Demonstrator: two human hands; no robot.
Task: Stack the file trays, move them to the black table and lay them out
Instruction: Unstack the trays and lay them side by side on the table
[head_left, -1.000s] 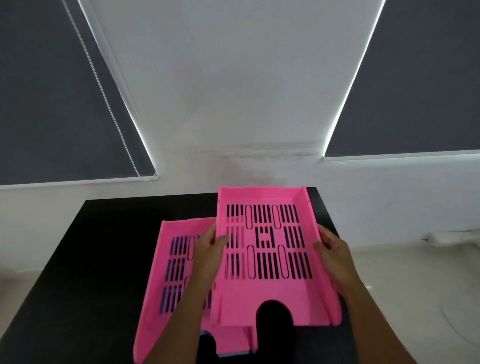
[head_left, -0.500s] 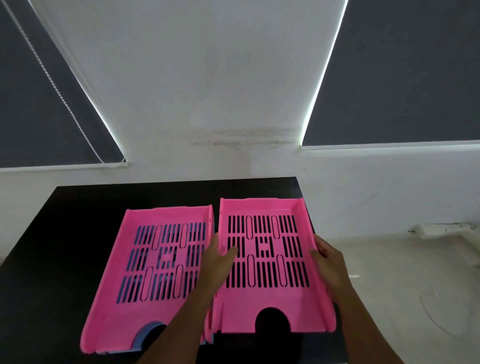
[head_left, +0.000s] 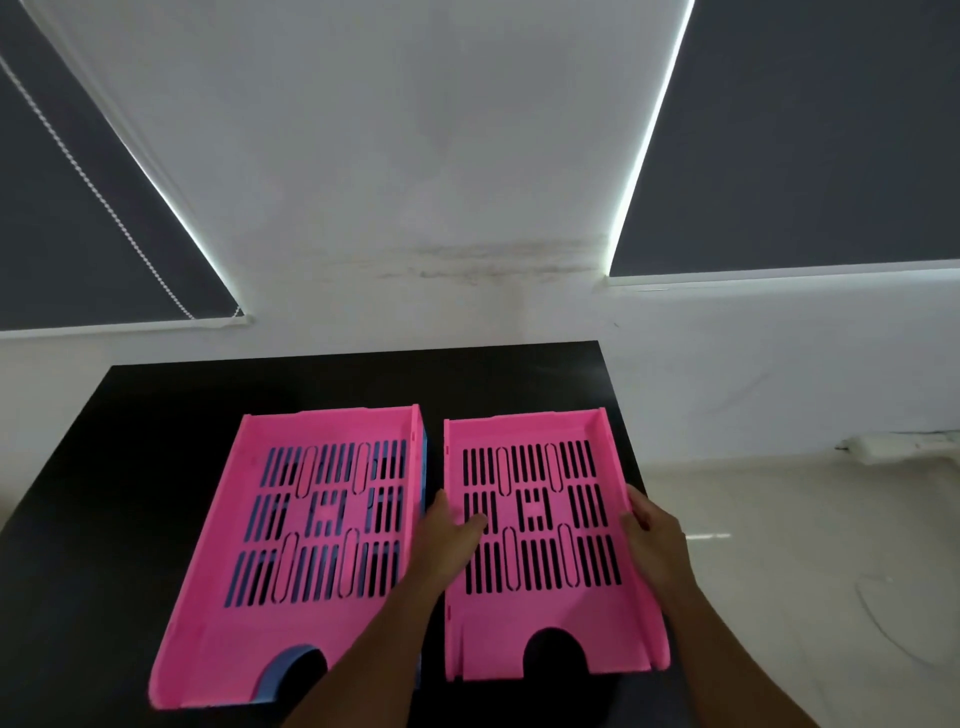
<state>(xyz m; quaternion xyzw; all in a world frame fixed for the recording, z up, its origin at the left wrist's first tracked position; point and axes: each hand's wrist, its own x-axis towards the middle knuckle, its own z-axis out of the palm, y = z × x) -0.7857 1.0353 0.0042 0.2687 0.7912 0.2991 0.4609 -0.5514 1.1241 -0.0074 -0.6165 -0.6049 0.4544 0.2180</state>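
Two pink slotted file trays lie side by side on the black table (head_left: 130, 467). The right pink tray (head_left: 540, 525) rests flat near the table's right edge, held on both sides. My left hand (head_left: 447, 545) grips its left wall, thumb inside the tray. My right hand (head_left: 652, 535) grips its right wall. The left pink tray (head_left: 311, 519) sits on top of a blue tray (head_left: 291, 670), whose edge shows below the front notch and along the right side.
A white wall with two dark roller blinds stands behind the table. A bead cord hangs at the left blind. Pale floor lies to the right of the table, with a white power strip (head_left: 893, 444) by the wall.
The pink tray in my hands came off the stack, moved right and came down onto the table beside the stack. My view shifted to the right.
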